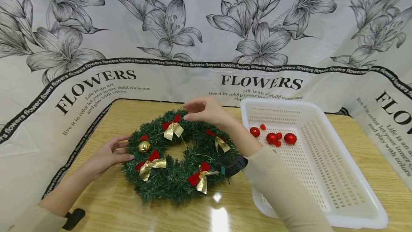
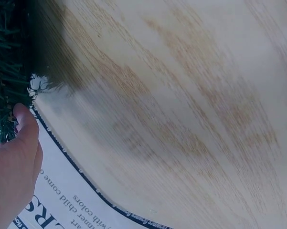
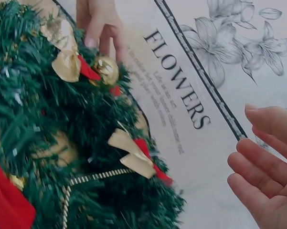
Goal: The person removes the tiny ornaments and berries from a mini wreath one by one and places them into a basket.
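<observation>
A green Christmas wreath (image 1: 175, 187) lies on the table, carrying several red-and-gold bows, such as this bow (image 1: 173, 130), a gold bauble (image 1: 144, 146) and a thin gold bead chain (image 1: 200, 154). My left hand (image 1: 107, 156) holds the wreath's left edge, thumb on the greenery and fingers along its outer side. In the left wrist view the thumb (image 2: 26, 121) meets the needles. Over the far edge, near the back bow, my right hand (image 1: 207, 110) hovers with fingers loosely bent and nothing in them, as the right wrist view also shows.
A white perforated plastic basket (image 1: 334, 174) stands on the right of the wooden table (image 1: 103, 203), holding several red baubles (image 1: 290, 138) and small red pieces. Behind rises a white flower-printed cloth (image 1: 193, 78). My right forearm crosses the basket's near left rim.
</observation>
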Demonstrator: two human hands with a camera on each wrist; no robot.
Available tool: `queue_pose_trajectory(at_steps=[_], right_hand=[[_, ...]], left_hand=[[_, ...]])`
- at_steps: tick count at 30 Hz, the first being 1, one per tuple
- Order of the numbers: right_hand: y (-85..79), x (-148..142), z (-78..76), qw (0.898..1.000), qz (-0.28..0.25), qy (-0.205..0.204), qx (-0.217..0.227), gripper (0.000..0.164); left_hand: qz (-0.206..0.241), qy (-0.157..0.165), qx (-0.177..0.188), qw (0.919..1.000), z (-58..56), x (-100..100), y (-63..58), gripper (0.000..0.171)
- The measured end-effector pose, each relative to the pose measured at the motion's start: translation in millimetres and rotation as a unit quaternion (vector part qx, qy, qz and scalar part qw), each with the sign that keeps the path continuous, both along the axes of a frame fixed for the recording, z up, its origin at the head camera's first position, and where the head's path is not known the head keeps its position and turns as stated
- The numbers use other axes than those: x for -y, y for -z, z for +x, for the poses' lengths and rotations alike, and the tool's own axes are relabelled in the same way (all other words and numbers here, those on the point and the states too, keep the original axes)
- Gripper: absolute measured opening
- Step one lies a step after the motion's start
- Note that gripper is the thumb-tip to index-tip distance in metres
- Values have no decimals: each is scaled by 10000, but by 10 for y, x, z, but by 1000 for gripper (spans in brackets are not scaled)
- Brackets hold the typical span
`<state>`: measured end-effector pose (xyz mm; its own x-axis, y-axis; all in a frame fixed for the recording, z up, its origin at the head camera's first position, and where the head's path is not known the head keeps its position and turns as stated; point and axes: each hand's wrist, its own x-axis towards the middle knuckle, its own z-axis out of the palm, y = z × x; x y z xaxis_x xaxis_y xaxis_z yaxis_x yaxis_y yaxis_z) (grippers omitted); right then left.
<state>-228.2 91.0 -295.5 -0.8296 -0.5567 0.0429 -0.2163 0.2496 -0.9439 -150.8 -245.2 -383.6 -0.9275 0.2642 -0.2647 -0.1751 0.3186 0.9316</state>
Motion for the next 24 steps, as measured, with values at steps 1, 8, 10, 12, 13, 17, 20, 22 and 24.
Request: queue_pose_trajectory(at_steps=[1, 8, 10, 12, 13, 17, 20, 22, 24], right_hand=[[10, 35, 3, 10000, 9, -36, 27, 40], [55, 260, 45, 9996, -58, -236, 137, 37], [76, 311, 53, 9993, -77, -314, 166, 37], [99, 361, 62, 9990, -76, -404, 189, 36], [112, 384, 65, 9989, -52, -430, 169, 36], [161, 474, 76, 9989, 68, -469, 50, 36], [195, 538, 88, 9986, 149, -516, 0, 36], [212, 581, 102, 9983, 211, -541, -8, 36], [230, 621, 114, 9981, 266, -561, -39, 36]], left_hand=[[-9, 4, -6, 10000, -2, -1, 2, 85], [-32, -7, -25, 10000, 0, -6, -1, 84], [-27, -20, -5, 10000, 6, -8, -5, 85], [-28, -28, 7, 10000, 14, -11, -5, 85], [-17, -13, 3, 10000, 16, -13, -5, 85], [3, -8, -12, 10000, 16, -17, -6, 84], [20, 8, -23, 10000, 16, -14, -9, 84], [14, 17, -32, 10000, 13, -13, -8, 84], [-8, 6, -36, 10000, 10, -11, -4, 83]])
